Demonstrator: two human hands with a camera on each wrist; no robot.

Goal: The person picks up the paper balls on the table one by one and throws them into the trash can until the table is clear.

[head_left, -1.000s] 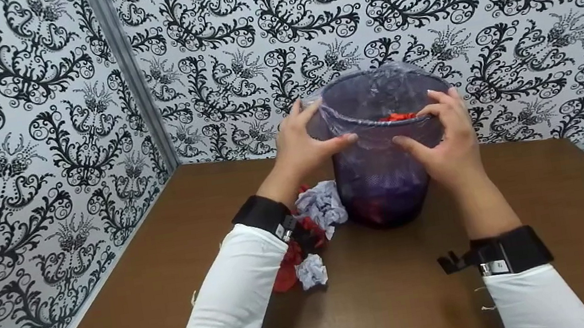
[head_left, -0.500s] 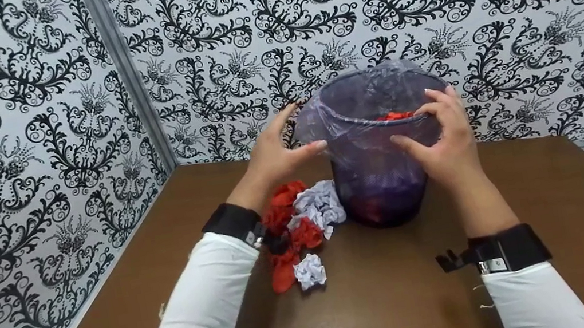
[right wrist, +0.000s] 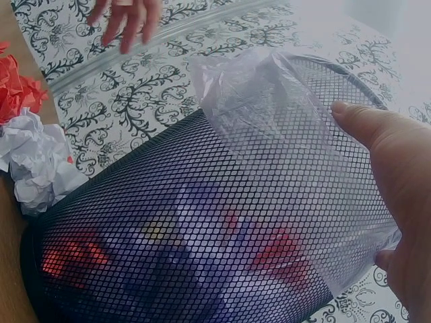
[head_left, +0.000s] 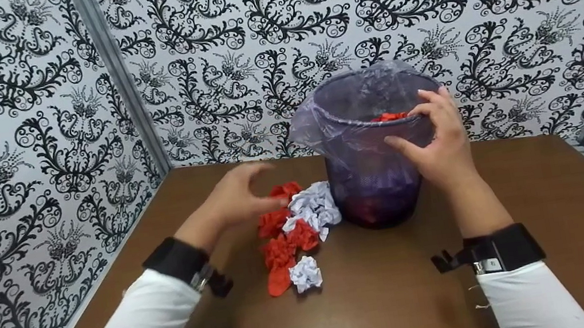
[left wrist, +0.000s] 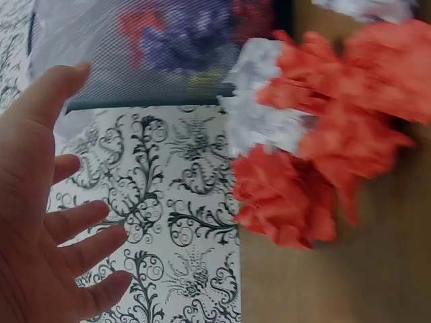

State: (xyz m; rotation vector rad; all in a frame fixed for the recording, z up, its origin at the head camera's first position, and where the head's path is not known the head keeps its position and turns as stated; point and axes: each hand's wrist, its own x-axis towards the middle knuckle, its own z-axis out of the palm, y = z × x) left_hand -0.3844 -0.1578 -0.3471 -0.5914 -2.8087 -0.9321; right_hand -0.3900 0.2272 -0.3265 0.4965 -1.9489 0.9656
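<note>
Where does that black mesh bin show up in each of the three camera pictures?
Head: mesh bin right of centre, right hand gripping its rim.
Left wrist: along the top edge.
Right wrist: fills most of the frame.
Shared landmark: the crumpled white paper beside the bin.

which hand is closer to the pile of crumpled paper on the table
Left. The left hand hovers open just beside the crumpled paper pile, while the right hand grips the bin's rim, across the bin.
</note>
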